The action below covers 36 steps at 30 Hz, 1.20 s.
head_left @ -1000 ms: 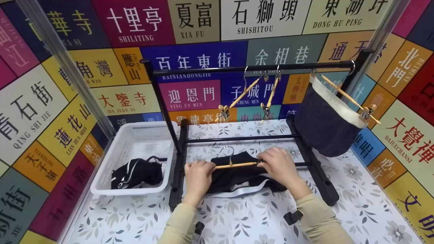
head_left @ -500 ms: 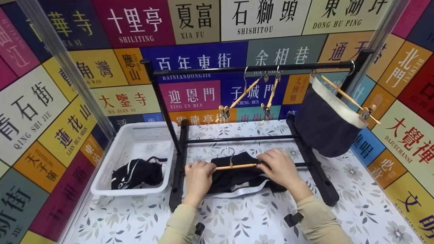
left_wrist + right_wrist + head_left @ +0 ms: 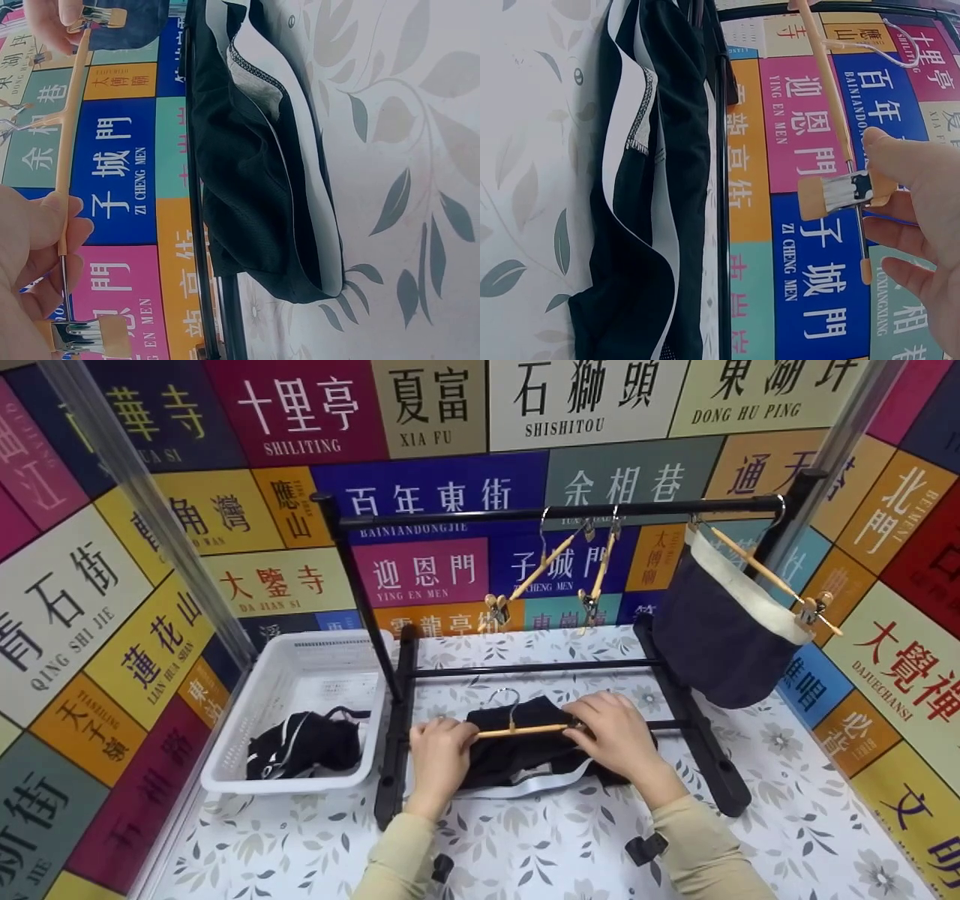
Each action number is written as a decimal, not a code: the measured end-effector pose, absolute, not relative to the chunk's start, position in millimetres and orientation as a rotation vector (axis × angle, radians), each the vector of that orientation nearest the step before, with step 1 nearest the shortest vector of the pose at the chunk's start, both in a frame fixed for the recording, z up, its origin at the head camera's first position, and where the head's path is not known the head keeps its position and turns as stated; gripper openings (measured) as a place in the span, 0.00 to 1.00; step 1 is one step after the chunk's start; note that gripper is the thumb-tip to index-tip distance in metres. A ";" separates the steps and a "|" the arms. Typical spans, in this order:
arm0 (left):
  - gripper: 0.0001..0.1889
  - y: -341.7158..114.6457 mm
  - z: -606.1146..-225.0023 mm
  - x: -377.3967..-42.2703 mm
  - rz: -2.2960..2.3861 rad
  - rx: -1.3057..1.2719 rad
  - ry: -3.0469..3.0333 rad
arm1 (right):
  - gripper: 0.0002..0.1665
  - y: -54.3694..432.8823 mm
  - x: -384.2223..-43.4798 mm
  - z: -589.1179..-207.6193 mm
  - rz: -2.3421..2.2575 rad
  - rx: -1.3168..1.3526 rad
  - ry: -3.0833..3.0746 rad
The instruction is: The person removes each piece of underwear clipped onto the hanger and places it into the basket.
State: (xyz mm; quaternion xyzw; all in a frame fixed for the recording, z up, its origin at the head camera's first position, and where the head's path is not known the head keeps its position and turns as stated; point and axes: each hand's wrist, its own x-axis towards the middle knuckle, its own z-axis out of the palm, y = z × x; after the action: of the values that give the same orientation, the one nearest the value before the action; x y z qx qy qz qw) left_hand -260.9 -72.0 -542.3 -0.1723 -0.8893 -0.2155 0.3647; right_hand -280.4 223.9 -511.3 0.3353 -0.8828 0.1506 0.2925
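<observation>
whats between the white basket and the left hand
One black foot of the rack lies between the white basket and the left hand, which holds the wooden hanger; the head view shows this.

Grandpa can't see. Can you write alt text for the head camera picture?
A person's left hand and right hand hold a wooden hanger above black cloth with a white band. A black rack bears two bare hangers and a third hanger clipped to dark blue cloth; a white basket holding black clothing stands at left.
</observation>
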 end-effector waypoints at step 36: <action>0.04 -63.9 -547.0 -257.0 -0.567 -0.478 -2.285 | 0.12 206.1 -278.6 -533.3 0.363 0.979 -2.286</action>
State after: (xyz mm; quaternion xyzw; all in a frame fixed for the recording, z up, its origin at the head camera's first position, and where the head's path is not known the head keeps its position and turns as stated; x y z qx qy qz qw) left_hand -257.0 -63.9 -547.0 -0.1854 -0.8870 -0.2202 0.3612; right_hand -278.6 206.1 -533.3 0.3704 -0.8651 0.1374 0.3091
